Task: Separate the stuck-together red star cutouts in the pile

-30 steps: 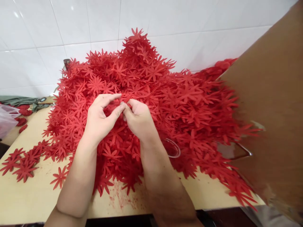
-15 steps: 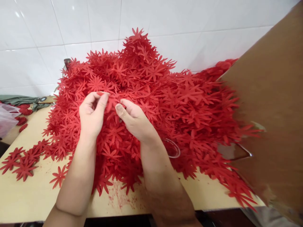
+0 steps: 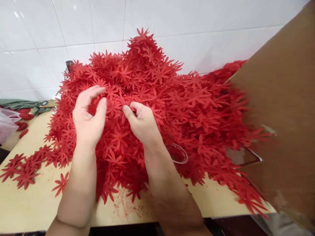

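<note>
A large heap of red flower-shaped pieces [image 3: 159, 77], each with several narrow petals, covers much of the table. In front of the heap, my left hand [image 3: 90, 114] is open, its thumb and fingers apart with nothing between them. Just to its right, my right hand [image 3: 140, 121] pinches a red petal piece [image 3: 125, 103] between thumb and forefinger. Part of that piece blends into the red heap behind, so its full outline cannot be made out. Below the right wrist, a clear round plastic rim [image 3: 180, 154] shows among the pieces.
A large brown cardboard sheet [image 3: 278, 108] stands on the right. White tiles [image 3: 201, 16] line the wall behind. At the left lie a clear plastic bag [image 3: 8, 123] and dark green cloth [image 3: 19, 104]. Loose red flowers [image 3: 26, 175] lie on the pale tabletop [image 3: 31, 209].
My left hand has let go of the red piece, opened and moved left. The right hand has shifted slightly right and still pinches it.
</note>
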Demonstrator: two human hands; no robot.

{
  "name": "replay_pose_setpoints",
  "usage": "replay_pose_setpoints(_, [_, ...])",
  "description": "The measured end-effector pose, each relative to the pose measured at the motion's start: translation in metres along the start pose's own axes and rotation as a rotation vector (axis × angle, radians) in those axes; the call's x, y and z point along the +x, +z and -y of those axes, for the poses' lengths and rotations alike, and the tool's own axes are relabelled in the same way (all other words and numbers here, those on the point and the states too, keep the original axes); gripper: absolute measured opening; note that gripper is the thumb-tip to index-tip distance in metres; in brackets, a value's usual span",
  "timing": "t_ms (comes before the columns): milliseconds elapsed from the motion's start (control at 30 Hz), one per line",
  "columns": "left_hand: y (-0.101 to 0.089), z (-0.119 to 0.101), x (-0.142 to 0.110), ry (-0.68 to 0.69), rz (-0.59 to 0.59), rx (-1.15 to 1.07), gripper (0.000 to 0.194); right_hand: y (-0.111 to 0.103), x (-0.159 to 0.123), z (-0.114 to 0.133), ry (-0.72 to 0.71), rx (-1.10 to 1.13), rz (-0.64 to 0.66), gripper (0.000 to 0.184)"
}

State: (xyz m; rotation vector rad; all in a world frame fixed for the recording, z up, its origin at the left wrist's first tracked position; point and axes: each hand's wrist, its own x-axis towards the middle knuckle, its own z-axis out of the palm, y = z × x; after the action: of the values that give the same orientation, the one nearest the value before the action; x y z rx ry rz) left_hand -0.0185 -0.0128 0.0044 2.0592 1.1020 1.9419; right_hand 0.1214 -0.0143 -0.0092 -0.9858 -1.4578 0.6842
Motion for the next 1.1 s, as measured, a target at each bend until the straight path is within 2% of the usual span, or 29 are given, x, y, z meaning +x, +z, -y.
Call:
replay_pose_setpoints(133, [0.014,-0.022,-0.005,-0.036,0.142,0.096,0.022,0.000,-0.002,-0.002,-0.028,0.013,-0.043,0.039])
replay_pose_setpoints(233, [0.018,-0.019,-0.007,-0.075,0.244,0.088,0.021,-0.002,0.000,-0.005,-0.028,0.075,-0.061,0.047])
replay_pose_setpoints(333, [0.019,-0.012,-0.007,-0.097,0.263,0.014,0.017,-0.002,0.001,-0.007,-0.041,0.147,-0.015,0.050])
replay_pose_setpoints(433, [0.020,-0.010,-0.006,-0.141,0.233,-0.037,0.013,-0.003,0.001,-0.003,-0.024,0.223,0.076,0.053])
replay_pose_setpoints(500, [0.021,-0.011,-0.005,-0.167,0.173,-0.090,0.010,-0.004,-0.001,0.001,-0.022,0.241,0.136,0.050])
replay_pose_setpoints(600, [0.020,-0.006,-0.002,-0.203,-0.023,-0.217,0.009,-0.006,-0.002,0.005,-0.046,0.247,0.215,0.037])
replay_pose_setpoints(700, [0.010,0.010,0.004,-0.222,-0.233,-0.284,0.008,-0.008,-0.002,0.003,-0.062,0.243,0.228,0.019])
replay_pose_setpoints(767, [0.001,0.021,0.007,-0.209,-0.297,-0.257,0.008,-0.010,-0.001,0.001,-0.047,0.246,0.208,0.009])
replay_pose_setpoints(867, [-0.009,0.029,0.010,-0.150,-0.298,-0.138,0.023,-0.011,0.001,-0.002,-0.008,0.245,0.178,0.006])
replay_pose_setpoints(933, [-0.009,0.023,0.009,-0.098,-0.285,-0.037,0.030,-0.010,0.001,-0.002,0.003,0.219,0.145,0.013])
replay_pose_setpoints(1000, [-0.005,0.012,0.006,-0.051,-0.256,0.032,0.028,-0.008,0.001,-0.002,0.007,0.175,0.099,0.021])
replay_pose_setpoints(1100, [0.005,-0.008,0.001,-0.020,-0.097,0.012,0.019,-0.005,0.000,-0.003,0.000,0.116,0.065,0.029])
